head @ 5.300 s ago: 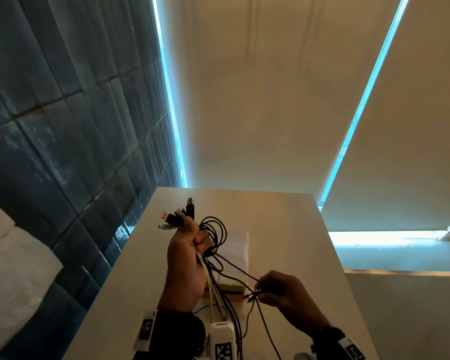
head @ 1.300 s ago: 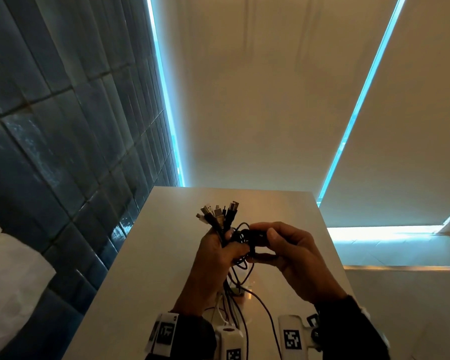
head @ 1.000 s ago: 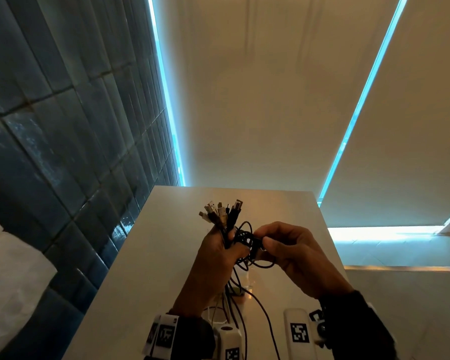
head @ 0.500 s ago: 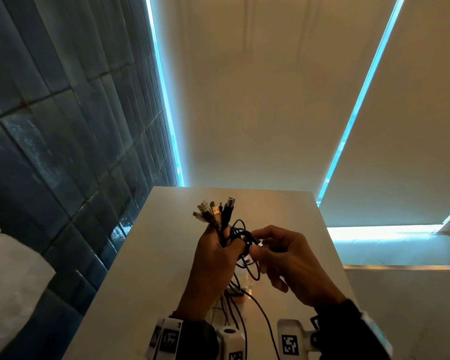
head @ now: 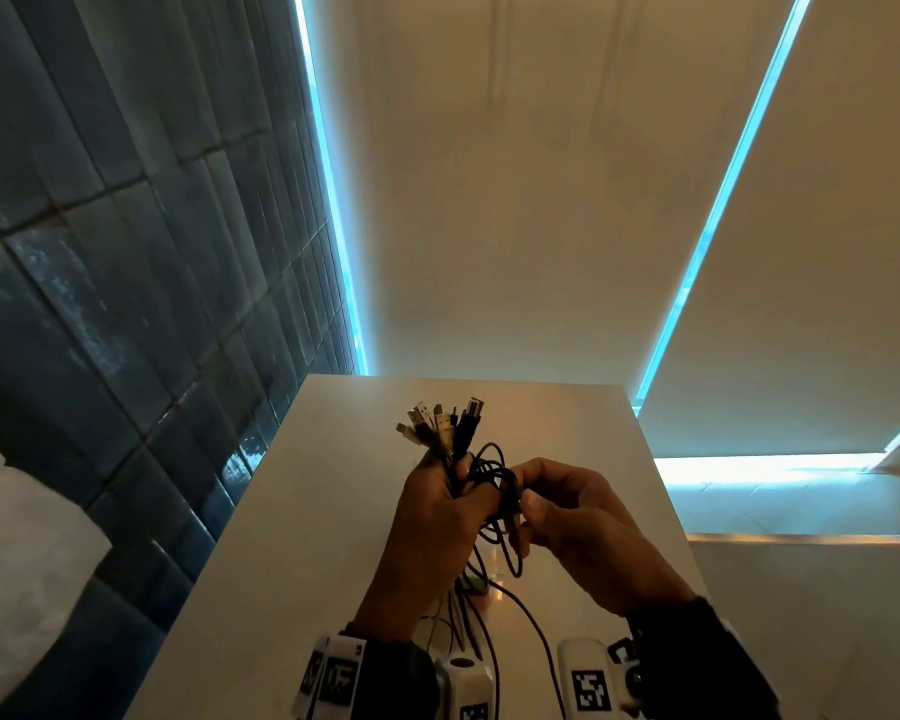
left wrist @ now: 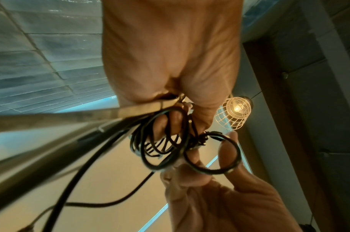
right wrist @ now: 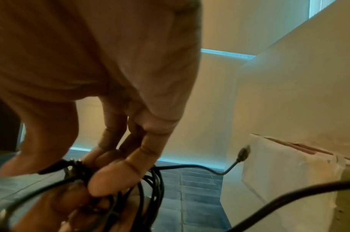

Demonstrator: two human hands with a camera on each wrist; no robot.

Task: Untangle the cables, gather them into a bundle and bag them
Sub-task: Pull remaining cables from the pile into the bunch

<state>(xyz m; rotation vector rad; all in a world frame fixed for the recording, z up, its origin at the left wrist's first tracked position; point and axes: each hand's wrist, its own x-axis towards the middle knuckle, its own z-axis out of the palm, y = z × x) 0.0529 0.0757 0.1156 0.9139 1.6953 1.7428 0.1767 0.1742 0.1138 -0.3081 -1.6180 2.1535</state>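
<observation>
1. A bundle of thin black and pale cables [head: 455, 459] is held upright above a pale, smooth tabletop [head: 302, 511], gripped in the fist of the left hand [head: 432, 517].
2. The metal and black plug ends [head: 440, 423] are fanned out above the left fist.
3. Several small black cable loops [left wrist: 162, 141] are seen beside the left thumb in the left wrist view.
4. The black loops [head: 494, 475] are pinched by the thumb and curled fingers of the right hand [head: 572, 517], which is placed just beside the left hand.
5. In the right wrist view, black strands [right wrist: 150, 185] are shown passing under the right fingertips [right wrist: 108, 177].
6. The loose cable tails [head: 520, 610] are left hanging below both hands towards the tabletop.
7. A caged light bulb [left wrist: 234, 113] is visible behind the hands in the left wrist view.
8. A dark tiled wall [head: 126, 304] is seen to the left of the tabletop, and pale roller blinds [head: 541, 200] edged with blue light behind it.
9. No bag can be made out with certainty.
</observation>
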